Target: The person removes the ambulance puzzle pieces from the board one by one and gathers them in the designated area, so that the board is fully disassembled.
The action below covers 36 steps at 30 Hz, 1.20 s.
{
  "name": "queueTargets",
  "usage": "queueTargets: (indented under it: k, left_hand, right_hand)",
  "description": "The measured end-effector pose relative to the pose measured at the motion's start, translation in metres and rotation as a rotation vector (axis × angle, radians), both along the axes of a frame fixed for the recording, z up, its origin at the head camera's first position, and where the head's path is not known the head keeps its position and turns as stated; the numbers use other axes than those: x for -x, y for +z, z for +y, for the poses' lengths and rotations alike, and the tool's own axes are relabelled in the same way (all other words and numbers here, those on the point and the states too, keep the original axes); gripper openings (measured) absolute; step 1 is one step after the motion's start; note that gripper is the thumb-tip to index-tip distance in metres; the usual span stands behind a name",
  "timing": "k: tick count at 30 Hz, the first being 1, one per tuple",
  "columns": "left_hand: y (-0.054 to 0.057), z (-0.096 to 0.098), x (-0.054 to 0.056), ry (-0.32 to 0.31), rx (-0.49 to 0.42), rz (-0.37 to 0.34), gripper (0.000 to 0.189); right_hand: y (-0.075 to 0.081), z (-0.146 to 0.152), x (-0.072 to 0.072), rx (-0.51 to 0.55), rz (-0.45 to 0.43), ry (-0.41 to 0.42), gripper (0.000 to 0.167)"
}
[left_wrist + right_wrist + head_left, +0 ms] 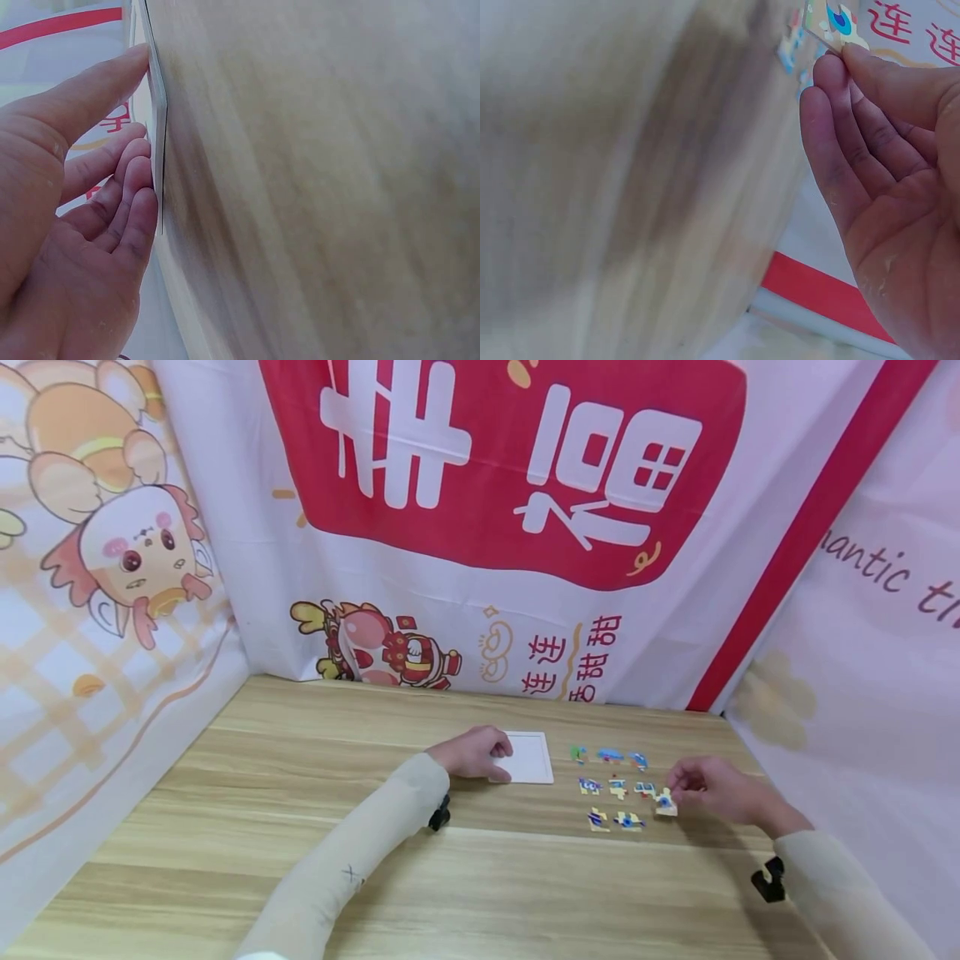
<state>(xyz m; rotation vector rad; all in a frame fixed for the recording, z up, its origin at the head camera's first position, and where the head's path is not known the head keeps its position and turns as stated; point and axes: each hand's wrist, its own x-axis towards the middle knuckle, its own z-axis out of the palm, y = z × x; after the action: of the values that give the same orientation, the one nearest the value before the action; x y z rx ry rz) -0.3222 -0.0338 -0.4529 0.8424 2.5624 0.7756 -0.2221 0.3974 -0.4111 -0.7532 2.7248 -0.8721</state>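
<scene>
Between the thumb and fingers of my right hand (716,789) is a jigsaw puzzle piece (665,802), cream with a blue round mark. In the right wrist view the same puzzle piece (838,24) is tilted up off the table, pinched at its edge. My left hand (472,753) rests on the left edge of a white rectangular puzzle tray (531,758), thumb and fingertips touching it. The left wrist view shows the left hand (97,195) against the tray's thin side (158,142), its fingers loosely bent.
Several loose puzzle pieces lie in rows right of the tray, among them a blue one (610,754), a green one (577,753) and a yellow-and-blue one (628,820). The wooden table (480,885) meets a printed cloth (465,585) at the back and sides.
</scene>
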Motion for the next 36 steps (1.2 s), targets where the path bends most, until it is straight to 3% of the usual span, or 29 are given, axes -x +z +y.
queueTargets:
  k: [9, 14, 25, 36]
  left_hand:
    - [0.007, -0.002, -0.008, -0.015, -0.018, 0.014, 0.042]
    - [0.009, -0.003, -0.009, -0.023, -0.023, 0.018, 0.042]
    - [0.012, -0.003, -0.008, -0.029, -0.019, 0.014, 0.042]
    - [0.015, 0.001, -0.010, -0.055, 0.018, 0.046, 0.038]
  right_hand:
    - [-0.019, -0.008, -0.003, -0.025, -0.068, -0.009, 0.005]
    - [-0.024, -0.012, -0.002, -0.046, -0.043, -0.024, 0.006]
    - [-0.026, -0.009, -0.003, -0.029, 0.011, 0.024, 0.007]
    - [-0.027, -0.010, -0.008, -0.076, 0.032, 0.001, 0.006]
